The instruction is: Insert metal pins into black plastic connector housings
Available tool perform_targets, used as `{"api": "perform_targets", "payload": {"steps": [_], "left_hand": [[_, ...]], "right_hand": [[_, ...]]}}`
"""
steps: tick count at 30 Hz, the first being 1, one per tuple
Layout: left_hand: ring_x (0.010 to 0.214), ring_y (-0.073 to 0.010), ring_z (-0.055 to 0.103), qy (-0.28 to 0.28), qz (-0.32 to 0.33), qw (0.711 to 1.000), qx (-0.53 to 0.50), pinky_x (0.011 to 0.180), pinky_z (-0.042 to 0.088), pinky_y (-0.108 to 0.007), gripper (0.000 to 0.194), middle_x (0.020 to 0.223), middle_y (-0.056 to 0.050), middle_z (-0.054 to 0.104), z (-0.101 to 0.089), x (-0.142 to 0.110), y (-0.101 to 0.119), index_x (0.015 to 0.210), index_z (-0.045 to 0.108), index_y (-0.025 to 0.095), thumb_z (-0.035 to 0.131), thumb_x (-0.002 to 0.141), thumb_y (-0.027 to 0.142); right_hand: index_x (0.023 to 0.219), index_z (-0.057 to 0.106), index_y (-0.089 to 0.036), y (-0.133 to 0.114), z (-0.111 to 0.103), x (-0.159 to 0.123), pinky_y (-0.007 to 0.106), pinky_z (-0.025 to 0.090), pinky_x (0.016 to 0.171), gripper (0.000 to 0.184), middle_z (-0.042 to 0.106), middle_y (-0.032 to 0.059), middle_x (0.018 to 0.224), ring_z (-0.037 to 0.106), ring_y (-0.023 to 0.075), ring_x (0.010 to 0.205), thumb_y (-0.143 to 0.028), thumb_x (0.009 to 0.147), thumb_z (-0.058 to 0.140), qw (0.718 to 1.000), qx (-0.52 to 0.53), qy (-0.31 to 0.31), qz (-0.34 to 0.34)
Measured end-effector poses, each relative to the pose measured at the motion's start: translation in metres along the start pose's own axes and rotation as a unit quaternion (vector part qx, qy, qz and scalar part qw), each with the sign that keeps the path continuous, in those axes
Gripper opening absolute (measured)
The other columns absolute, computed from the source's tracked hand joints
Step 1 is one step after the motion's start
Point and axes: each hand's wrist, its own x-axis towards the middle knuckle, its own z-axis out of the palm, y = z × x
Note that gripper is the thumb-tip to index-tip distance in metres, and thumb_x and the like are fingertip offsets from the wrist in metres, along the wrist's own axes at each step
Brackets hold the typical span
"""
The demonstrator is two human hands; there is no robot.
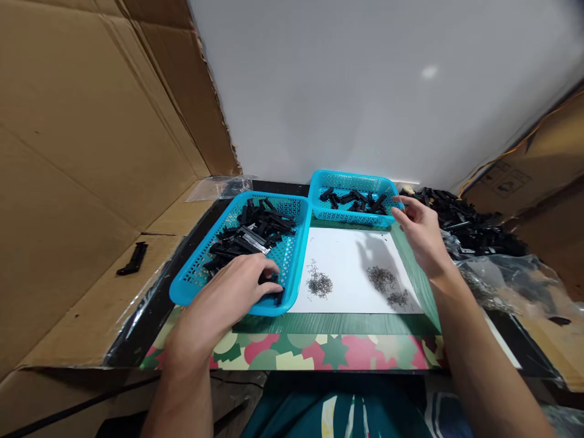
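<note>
My left hand reaches into the near blue basket, its fingers and thumb curled around a black plastic part by the front right corner. Beneath and behind that hand lies a heap of black plastic parts, a few with grey faces. My right hand is at the right end of the far blue basket, thumb and fingers apart, with nothing visible between them. Several small black parts lie in this basket. Small piles of thin wire pieces, a left one and a right one, rest on white paper.
A large pile of black parts stands at the right, beside a clear plastic bag. One black part lies on cardboard at the left. Cardboard walls and a white panel enclose the table.
</note>
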Motion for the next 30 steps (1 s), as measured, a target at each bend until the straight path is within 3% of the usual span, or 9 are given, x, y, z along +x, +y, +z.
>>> {"api": "perform_targets", "payload": {"steps": [3,7,9,13,20,26,30], "left_hand": [[0.096,-0.0286,0.071,-0.027,-0.011,0.999,0.026,0.077,0.047,-0.031,0.011,0.099,-0.004,0.080,0.002,0.007,0.004,0.093,0.082,0.029,0.072,0.090,0.035],[0.093,-0.0261,0.069,-0.037,-0.003,0.997,0.062,0.074,0.044,-0.030,0.008,0.097,-0.003,0.078,0.000,0.015,0.001,0.090,0.077,0.028,0.070,0.093,0.032],[0.085,-0.0239,0.068,-0.045,0.002,0.997,0.070,0.069,0.041,-0.030,0.007,0.092,-0.002,0.076,-0.002,0.015,0.001,0.086,0.072,0.026,0.070,0.092,0.028],[0.074,-0.0235,0.066,-0.044,-0.026,0.994,0.099,0.061,0.033,-0.032,0.006,0.082,-0.001,0.072,-0.004,0.009,0.005,0.088,0.064,0.025,0.068,0.092,0.027],[0.083,-0.0270,0.068,-0.047,-0.030,0.986,0.160,0.068,0.036,-0.033,0.005,0.088,-0.005,0.071,0.000,0.004,-0.001,0.096,0.064,0.025,0.067,0.091,0.024],[0.085,-0.0274,0.067,-0.047,-0.023,0.989,0.137,0.069,0.038,-0.034,0.016,0.088,-0.004,0.072,-0.004,-0.002,-0.011,0.107,0.068,0.025,0.059,0.095,0.027],[0.090,-0.0274,0.068,0.015,-0.006,0.994,0.106,0.075,0.040,-0.034,0.016,0.090,-0.003,0.073,-0.006,-0.012,-0.012,0.103,0.072,0.025,0.059,0.096,0.030]], "right_hand": [[0.089,0.078,-0.017,-0.009,0.002,-0.033,0.030,0.028,0.055,0.029,0.052,-0.0037,0.062,0.039,0.0126,0.057,-0.045,0.087,0.073,0.997,-0.035,-0.070,-0.006],[0.086,0.079,-0.018,-0.024,0.018,-0.076,0.029,0.029,0.056,0.023,0.050,-0.0042,0.058,0.042,0.0130,0.056,-0.036,0.093,0.068,0.960,-0.125,-0.250,0.006],[0.090,0.080,-0.018,-0.029,0.031,-0.087,0.029,0.032,0.058,0.021,0.058,-0.0026,0.063,0.048,0.0138,0.059,-0.032,0.096,0.066,0.947,-0.144,-0.288,0.002],[0.098,0.080,-0.018,-0.030,0.063,-0.085,0.028,0.036,0.062,0.016,0.066,-0.0005,0.069,0.053,0.0150,0.063,-0.028,0.097,0.068,0.940,-0.164,-0.299,-0.024],[0.090,0.080,-0.019,-0.019,0.107,-0.065,0.026,0.034,0.061,0.007,0.062,-0.0022,0.065,0.051,0.0137,0.061,-0.016,0.085,0.076,0.935,-0.175,-0.306,-0.028],[0.085,0.080,-0.017,-0.015,0.110,-0.060,0.026,0.032,0.061,0.014,0.057,-0.0036,0.061,0.048,0.0125,0.059,-0.006,0.082,0.071,0.927,-0.160,-0.338,-0.031],[0.081,0.076,-0.016,-0.014,0.105,-0.057,0.026,0.031,0.061,0.011,0.052,-0.0051,0.059,0.047,0.0124,0.058,-0.006,0.079,0.070,0.924,-0.142,-0.355,-0.033]]}}
